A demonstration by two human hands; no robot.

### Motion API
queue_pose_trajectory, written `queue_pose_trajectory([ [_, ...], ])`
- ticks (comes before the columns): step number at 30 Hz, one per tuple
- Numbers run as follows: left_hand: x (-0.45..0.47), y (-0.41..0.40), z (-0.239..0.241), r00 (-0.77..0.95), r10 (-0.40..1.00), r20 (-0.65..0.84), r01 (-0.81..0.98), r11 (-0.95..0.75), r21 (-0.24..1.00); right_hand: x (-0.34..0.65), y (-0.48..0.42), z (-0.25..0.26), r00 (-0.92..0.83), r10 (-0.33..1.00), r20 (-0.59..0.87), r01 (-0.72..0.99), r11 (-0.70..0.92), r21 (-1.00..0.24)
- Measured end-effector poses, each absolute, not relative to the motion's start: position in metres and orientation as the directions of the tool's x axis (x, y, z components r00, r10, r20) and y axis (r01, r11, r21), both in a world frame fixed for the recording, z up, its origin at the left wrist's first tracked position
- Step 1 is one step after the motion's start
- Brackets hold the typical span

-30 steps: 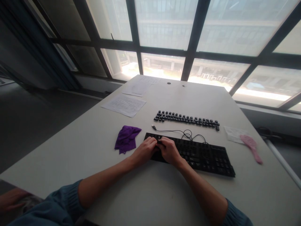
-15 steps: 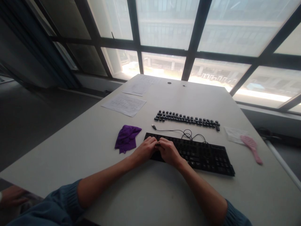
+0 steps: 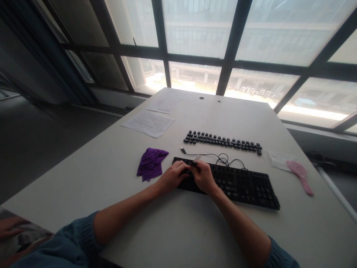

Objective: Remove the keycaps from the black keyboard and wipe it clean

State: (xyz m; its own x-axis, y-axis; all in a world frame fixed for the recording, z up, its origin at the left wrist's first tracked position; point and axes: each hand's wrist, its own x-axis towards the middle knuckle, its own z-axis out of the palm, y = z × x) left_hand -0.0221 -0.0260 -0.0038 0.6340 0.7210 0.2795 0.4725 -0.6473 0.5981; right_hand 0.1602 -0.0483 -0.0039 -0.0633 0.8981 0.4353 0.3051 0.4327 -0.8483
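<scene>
A black keyboard lies at a slant on the white table, with both my hands over its left part. My right hand is closed on a small black piece with thin silver wire loops that stick up above the fingers; its exact kind is unclear. Against it on the left, my left hand has its fingers bent and pressed together near the right fingertips. Whatever it pinches is hidden. Behind the keyboard runs its thin black cable, ending in a USB plug.
Loose black keycaps stand in rows beyond the cable. A purple cloth lies left of the keyboard, printed sheets farther back. On the right are a pink hairbrush and a clear bag. Another person's hand shows at lower left.
My right hand has turned and lifted slightly, so the black piece and its wire loops now show above the fingers. My left hand stays nearly in place.
</scene>
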Motion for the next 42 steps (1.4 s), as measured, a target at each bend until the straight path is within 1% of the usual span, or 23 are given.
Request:
queue_pose_trajectory([
  [4,-0.022,-0.026,-0.002,0.597,0.734,0.324,0.422,-0.631,0.651,0.16,-0.05,-0.002,-0.064,0.889,0.453,0.304,0.45,-0.84],
  [7,-0.021,-0.027,0.0,0.544,0.769,0.335,0.429,-0.598,0.677,0.159,-0.05,-0.002,-0.003,0.9,0.436,0.343,0.411,-0.845],
  [11,-0.02,-0.029,0.002,0.465,0.836,0.291,0.425,-0.499,0.755,0.158,-0.049,-0.005,0.051,0.943,0.329,0.343,0.293,-0.893],
  [13,-0.021,-0.029,0.003,0.461,0.839,0.288,0.41,-0.489,0.769,0.158,-0.048,-0.007,0.052,0.961,0.273,0.312,0.244,-0.918],
  [15,-0.021,-0.029,0.005,0.49,0.813,0.315,0.413,-0.534,0.738,0.158,-0.047,-0.008,0.059,0.97,0.237,0.269,0.214,-0.939],
  [19,-0.021,-0.028,0.007,0.59,0.713,0.38,0.412,-0.67,0.617,0.158,-0.045,-0.008,0.093,0.977,0.194,0.162,0.178,-0.971],
  [22,-0.021,-0.028,0.007,0.598,0.688,0.412,0.425,-0.708,0.565,0.158,-0.044,-0.007,0.104,0.976,0.193,0.137,0.178,-0.974],
  [24,-0.021,-0.028,0.011,0.565,0.71,0.421,0.434,-0.689,0.58,0.158,-0.043,-0.007,0.124,0.972,0.2,0.134,0.183,-0.974],
  [27,-0.022,-0.018,0.024,0.486,0.769,0.416,0.427,-0.623,0.655,0.159,-0.042,-0.008,0.169,0.968,0.185,0.114,0.168,-0.979],
  [29,-0.019,-0.001,0.032,0.444,0.797,0.41,0.451,-0.594,0.666,0.16,-0.041,-0.01,0.183,0.966,0.182,0.108,0.164,-0.981],
  [32,-0.006,0.037,0.036,0.427,0.8,0.422,0.537,-0.599,0.594,0.16,-0.041,-0.012,0.17,0.963,0.21,0.134,0.188,-0.973],
  [35,0.016,0.079,0.028,0.432,0.787,0.44,0.611,-0.615,0.499,0.16,-0.041,-0.013,0.155,0.959,0.236,0.165,0.21,-0.964],
  [39,0.045,0.117,0.011,0.435,0.817,0.379,0.703,-0.571,0.424,0.16,-0.041,-0.012,0.148,0.958,0.244,0.175,0.218,-0.96],
  [42,0.054,0.129,0.003,0.46,0.817,0.347,0.733,-0.57,0.371,0.16,-0.04,-0.011,0.148,0.958,0.245,0.176,0.218,-0.96],
])
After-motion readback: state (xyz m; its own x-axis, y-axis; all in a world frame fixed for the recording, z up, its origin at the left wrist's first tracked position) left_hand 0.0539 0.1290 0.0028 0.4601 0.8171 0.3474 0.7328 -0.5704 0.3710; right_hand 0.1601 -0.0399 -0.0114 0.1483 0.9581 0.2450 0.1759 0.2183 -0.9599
